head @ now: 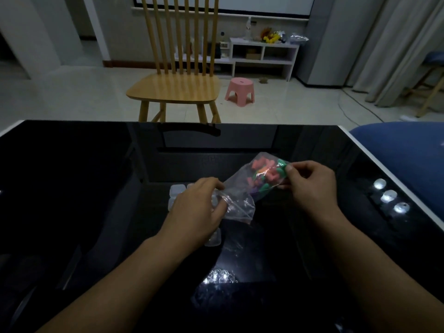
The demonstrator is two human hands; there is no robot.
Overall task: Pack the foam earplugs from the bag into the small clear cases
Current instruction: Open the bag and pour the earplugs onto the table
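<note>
Two hands are on the bag point(254, 186) as I watch. My right hand point(312, 186) pinches the far, filled end, thumb and fingers curled onto the plastic right by the earplugs point(266, 175). My left hand point(199, 207) grips the near, empty end, where the plastic bunches against its fingers; whether the mouth is sealed there I cannot tell.

The bag hangs slanted between the hands, clear of the table point(72, 188), loaded end up by the right fingertips and slack end down by the left.

I judge the plastic thin, limp and slippery, so it wants holding at an edge, not mid-sheet. The plugs look like light, soft foam that will squash and spring back; each is best taken by a gentle pinch around its middle. They could spill if the open end tips down.

The cases point(177, 189) sit just beyond and beneath the left hand, partly hidden by it, with one more point(213, 239) beside the left wrist.
</note>
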